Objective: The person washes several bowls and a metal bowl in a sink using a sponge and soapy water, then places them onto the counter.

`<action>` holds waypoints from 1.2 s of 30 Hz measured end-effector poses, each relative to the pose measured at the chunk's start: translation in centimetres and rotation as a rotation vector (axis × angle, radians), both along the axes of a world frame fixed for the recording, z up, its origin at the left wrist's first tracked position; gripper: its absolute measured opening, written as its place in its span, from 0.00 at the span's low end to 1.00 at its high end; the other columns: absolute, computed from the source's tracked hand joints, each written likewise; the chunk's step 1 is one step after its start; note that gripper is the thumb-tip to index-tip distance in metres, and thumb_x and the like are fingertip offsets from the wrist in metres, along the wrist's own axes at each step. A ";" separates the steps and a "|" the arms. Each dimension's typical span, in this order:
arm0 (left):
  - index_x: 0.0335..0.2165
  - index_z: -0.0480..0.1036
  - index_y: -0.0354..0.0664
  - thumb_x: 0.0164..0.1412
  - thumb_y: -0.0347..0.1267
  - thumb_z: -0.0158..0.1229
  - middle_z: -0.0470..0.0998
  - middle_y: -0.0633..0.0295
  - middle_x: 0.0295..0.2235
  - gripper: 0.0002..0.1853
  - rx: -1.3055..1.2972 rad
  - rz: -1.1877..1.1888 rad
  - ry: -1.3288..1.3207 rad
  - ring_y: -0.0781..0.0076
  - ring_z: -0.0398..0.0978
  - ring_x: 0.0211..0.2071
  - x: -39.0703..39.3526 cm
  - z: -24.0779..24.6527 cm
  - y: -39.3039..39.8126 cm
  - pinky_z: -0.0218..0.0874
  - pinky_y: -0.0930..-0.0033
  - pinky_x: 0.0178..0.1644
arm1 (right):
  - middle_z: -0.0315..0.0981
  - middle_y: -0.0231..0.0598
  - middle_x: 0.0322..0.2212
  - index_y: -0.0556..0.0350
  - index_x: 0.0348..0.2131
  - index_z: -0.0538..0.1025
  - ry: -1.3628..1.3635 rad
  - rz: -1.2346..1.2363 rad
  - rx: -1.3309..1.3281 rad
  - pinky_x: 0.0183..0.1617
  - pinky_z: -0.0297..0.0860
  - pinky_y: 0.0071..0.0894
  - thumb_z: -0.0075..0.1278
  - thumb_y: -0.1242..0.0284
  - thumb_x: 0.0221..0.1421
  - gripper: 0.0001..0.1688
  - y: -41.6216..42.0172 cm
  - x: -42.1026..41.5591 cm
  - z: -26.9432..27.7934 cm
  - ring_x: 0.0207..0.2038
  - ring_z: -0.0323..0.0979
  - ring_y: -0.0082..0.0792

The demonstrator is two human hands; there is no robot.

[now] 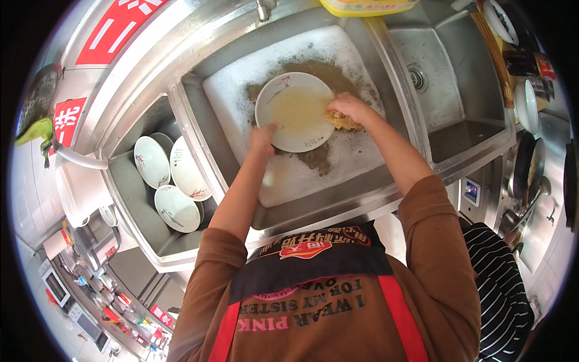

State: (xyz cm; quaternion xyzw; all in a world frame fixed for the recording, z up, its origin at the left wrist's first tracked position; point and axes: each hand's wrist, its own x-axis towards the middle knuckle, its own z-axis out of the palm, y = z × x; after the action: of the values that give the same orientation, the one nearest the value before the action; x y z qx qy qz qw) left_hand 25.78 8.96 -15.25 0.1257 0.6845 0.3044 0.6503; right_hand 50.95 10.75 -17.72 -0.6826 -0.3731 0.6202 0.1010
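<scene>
A round white plate (294, 113) with a small red and dark print near its rim is held over soapy water (235, 113) in the middle sink. Cloudy yellowish liquid covers part of its face. My left hand (263, 139) grips the plate's lower left rim, the thumb on top. At the right rim, my right hand (347, 107) is closed on a yellowish-brown scrubbing pad (344, 120), which touches the plate. The fingertips under the pad are hidden.
In the left basin (131, 199) stand several white dishes (152, 162) with painted sprigs. The right basin (452, 68) has a drain (417, 78). A faucet (263, 11) and a yellow container (368, 6) are at the back. Beside me on the right is a person in striped clothing (497, 289).
</scene>
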 end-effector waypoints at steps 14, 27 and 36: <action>0.55 0.43 0.30 0.53 0.30 0.50 0.42 0.37 0.56 0.36 0.993 -0.815 0.824 0.42 0.40 0.58 6.8 5.1 0.0 0.36 0.58 0.60 | 0.72 0.47 0.26 0.58 0.23 0.72 -0.701 0.321 0.631 0.33 0.65 0.47 0.42 0.68 0.40 0.12 -0.1 -3.4 15.5 0.30 0.70 0.48; 0.55 0.45 0.35 0.57 0.56 0.33 0.56 0.48 0.52 0.39 0.297 0.201 -0.759 0.57 0.53 0.55 4.8 10.1 0.7 0.41 0.56 0.59 | 0.66 0.37 0.22 0.55 0.26 0.69 -0.698 0.374 1.123 0.26 0.65 0.37 0.46 0.74 0.39 0.07 -3.5 -5.2 14.0 0.27 0.68 0.39; 0.46 0.59 0.34 0.53 0.20 0.49 0.65 0.55 0.46 0.20 0.114 0.466 -0.593 0.63 0.63 0.47 2.1 9.3 -0.6 0.55 0.63 0.53 | 0.64 0.40 0.33 0.57 0.41 0.66 -0.503 0.612 0.959 0.33 0.65 0.34 0.55 0.72 0.38 0.27 -5.8 -4.1 10.6 0.34 0.65 0.40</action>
State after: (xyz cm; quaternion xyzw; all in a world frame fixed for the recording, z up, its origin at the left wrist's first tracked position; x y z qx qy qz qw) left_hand 27.87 8.35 -5.97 -0.0907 0.4589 0.5047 0.7255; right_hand 46.88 4.93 -7.16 -0.5486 -0.8013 0.2046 0.1230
